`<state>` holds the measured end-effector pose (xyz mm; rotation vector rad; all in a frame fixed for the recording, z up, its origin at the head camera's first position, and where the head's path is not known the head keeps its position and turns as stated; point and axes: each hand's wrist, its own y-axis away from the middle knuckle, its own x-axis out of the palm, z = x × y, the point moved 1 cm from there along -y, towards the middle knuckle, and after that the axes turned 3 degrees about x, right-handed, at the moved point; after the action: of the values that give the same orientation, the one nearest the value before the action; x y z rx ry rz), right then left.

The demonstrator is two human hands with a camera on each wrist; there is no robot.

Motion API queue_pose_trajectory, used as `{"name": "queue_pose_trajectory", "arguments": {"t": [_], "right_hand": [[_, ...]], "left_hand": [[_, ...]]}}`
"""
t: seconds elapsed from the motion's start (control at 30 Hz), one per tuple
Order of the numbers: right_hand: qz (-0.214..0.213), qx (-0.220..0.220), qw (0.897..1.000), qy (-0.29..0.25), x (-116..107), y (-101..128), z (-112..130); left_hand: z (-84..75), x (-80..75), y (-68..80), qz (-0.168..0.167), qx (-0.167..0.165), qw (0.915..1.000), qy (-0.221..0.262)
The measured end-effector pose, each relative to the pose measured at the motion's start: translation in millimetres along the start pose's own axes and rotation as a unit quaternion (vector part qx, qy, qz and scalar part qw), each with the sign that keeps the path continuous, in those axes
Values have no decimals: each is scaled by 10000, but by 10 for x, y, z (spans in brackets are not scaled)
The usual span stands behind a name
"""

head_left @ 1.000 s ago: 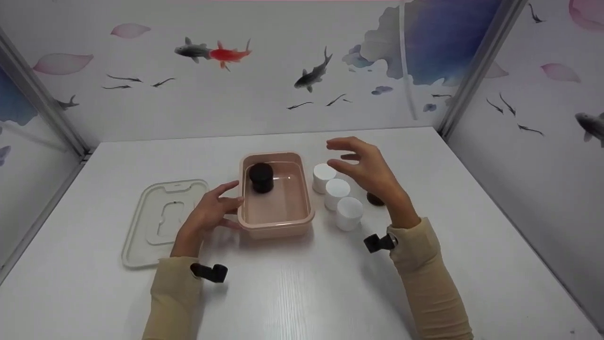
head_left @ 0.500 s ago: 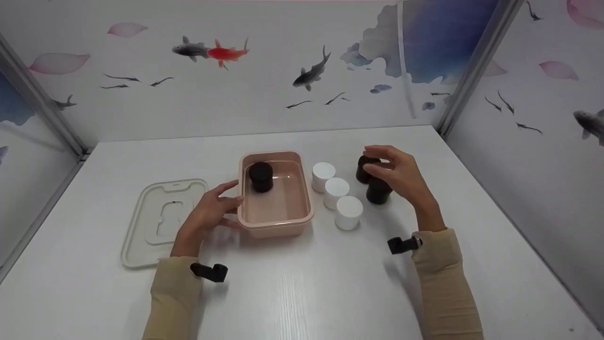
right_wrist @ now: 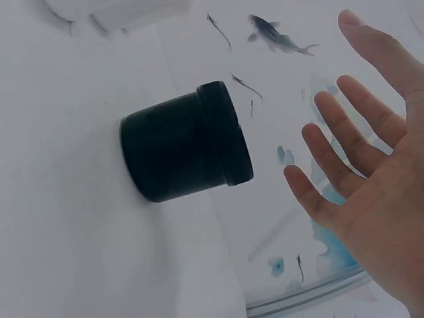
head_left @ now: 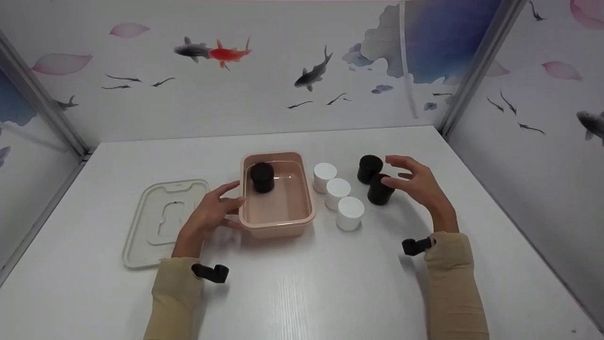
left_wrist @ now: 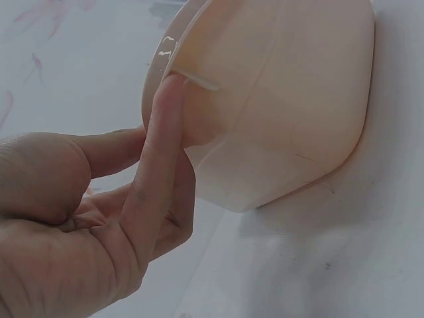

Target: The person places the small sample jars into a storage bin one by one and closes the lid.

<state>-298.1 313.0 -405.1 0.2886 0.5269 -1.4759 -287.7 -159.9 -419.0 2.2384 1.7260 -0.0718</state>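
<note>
Head view: right hand [head_left: 417, 184] open beside jar [head_left: 380, 189].

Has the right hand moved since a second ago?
Yes. The right hand has moved right, from above the row of white jars to just right of the two black jars, open and apart from them.

White table [head_left: 302, 293] carries the rest. Pale lid [head_left: 163, 222] lies flat, well left of the three white jars [head_left: 338, 193] (set in a diagonal row, nearly touching each other). Behind the jars, back wall [head_left: 264, 94] w/ painted fish, incl. a red one [head_left: 229, 53], plus pink petals. Metal corner posts [head_left: 476, 66] at both sides.
</note>
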Motion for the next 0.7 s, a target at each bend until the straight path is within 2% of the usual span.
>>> {"name": "queue_pose_trajectory", "arguments": {"t": [0.27, 0.47, 0.7], "right_hand": [[213, 375, 9989, -189, 1, 30, -229], [629, 769, 9950, 70, 48, 5, -350], [737, 945, 9926, 175, 99, -20, -426]], "left_hand": [[4, 7, 3, -31, -49, 10000, 68], [7, -6, -2, 2, -32, 10000, 11], [1, 12, 1, -21, -35, 10000, -48]]}}
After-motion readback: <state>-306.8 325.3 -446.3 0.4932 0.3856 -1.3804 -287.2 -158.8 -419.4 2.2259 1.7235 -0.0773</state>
